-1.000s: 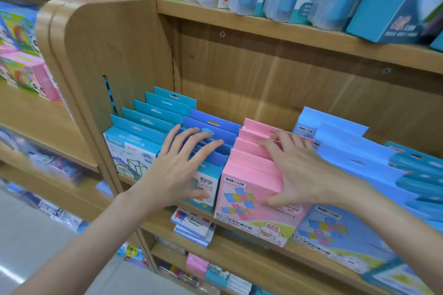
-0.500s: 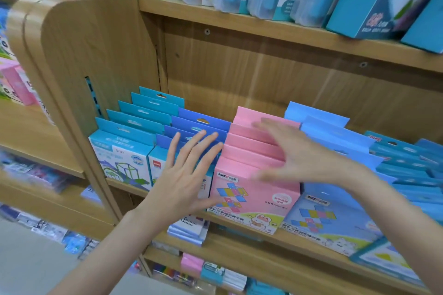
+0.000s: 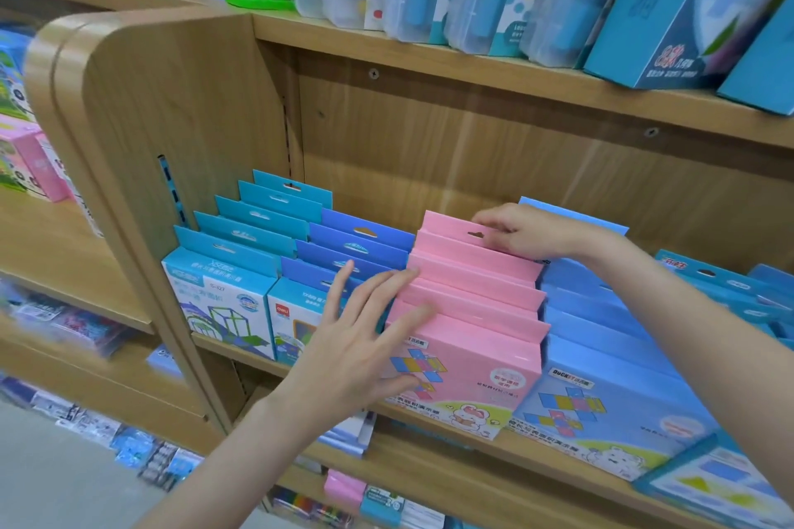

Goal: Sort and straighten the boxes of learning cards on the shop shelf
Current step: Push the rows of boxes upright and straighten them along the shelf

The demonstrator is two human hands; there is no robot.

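The pink boxes (image 3: 468, 305) stand in a stepped row on the wooden shelf (image 3: 494, 455). At the row's near-left edge the left hand (image 3: 365, 348) lies flat, fingers straight. At the row's back, the right hand (image 3: 524, 232) pinches the rearmost pink box's tab.

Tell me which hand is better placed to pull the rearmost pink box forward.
The right hand, probably: its fingers already pinch the rearmost pink box at its top. The left hand lies flat against the front pink boxes.
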